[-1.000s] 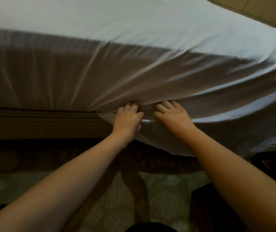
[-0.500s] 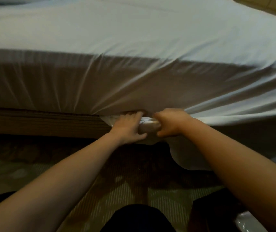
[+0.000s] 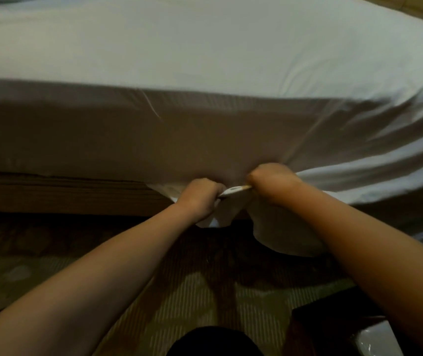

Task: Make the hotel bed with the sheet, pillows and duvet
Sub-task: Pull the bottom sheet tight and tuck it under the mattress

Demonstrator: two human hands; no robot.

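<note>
Bare forearms, uncovered right down to the frame edge. Left hand and right hand bare too. Low at centre, a rounded patch of black clothing — too blurred for detail.

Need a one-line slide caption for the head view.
Left hand and right hand grip the bunched edge of the white sheet beside the wooden bed base, above patterned carpet.

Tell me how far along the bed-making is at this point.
Done: the white sheet lies spread over the top and looks tucked above the bed base on the left. In hand: the left hand and right hand grip its bunched edge at the bottom of the side. Left: the loose flap hanging to the right needs tucking; no pillows or duvet are in view.
</note>
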